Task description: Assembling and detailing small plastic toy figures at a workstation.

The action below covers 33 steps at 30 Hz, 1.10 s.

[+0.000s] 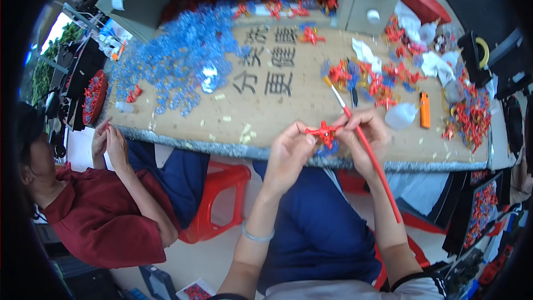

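Note:
Just above the table's near edge, my left hand [290, 153] pinches one side of a small red plastic figure [323, 130]. My right hand [366, 141] grips the figure's other side and also holds a slim brush [378, 166] with a red handle. The brush slants across that hand, its pale tip pointing away from me toward the table. Fingers hide part of the figure. Beyond my right hand lie a black pen [354, 95], a translucent white bottle [401, 116] and an orange lighter [425, 110].
A broad heap of clear blue pieces [191, 44] covers the far left of the cardboard-topped table [222, 128]. Red figures [469, 119] pile up at the right, near white tissues [437, 65]. A grey machine housing [358, 0] stands behind. At left, a co-worker [111, 211] sits by a red stool [219, 200].

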### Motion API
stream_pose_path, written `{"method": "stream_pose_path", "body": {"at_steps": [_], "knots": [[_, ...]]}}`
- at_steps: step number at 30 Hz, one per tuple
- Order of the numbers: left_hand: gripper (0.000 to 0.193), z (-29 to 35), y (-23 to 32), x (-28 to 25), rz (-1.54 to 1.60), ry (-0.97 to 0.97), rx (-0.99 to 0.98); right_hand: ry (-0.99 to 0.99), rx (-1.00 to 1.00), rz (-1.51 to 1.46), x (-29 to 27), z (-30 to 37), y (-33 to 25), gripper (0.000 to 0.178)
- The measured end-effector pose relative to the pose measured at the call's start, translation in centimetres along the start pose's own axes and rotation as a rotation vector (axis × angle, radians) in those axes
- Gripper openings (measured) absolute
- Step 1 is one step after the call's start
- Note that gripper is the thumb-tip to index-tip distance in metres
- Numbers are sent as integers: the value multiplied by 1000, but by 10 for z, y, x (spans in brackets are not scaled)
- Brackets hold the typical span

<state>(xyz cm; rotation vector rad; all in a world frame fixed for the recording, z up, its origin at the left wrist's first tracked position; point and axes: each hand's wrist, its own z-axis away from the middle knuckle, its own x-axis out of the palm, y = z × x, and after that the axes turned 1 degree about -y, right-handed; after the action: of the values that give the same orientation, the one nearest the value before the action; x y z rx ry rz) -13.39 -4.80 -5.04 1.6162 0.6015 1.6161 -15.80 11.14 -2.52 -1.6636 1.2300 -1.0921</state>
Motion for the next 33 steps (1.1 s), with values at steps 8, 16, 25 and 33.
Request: {"method": "stream_pose_path", "body": {"at_steps": [8,16,25,33], "knots": [[24,18,36,6,-178,82,-139,-259,241,186,15,-32,-11,14],[35,-124,144,-3,-814,125,426,119,-80,352,-3,7,7,9],[40,-146,95,18,-837,186,370,184,-65,110,-15,16,5,8],[38,-103,53,17,-1167,-84,397,276,-203,58,-13,21,8,8]]}}
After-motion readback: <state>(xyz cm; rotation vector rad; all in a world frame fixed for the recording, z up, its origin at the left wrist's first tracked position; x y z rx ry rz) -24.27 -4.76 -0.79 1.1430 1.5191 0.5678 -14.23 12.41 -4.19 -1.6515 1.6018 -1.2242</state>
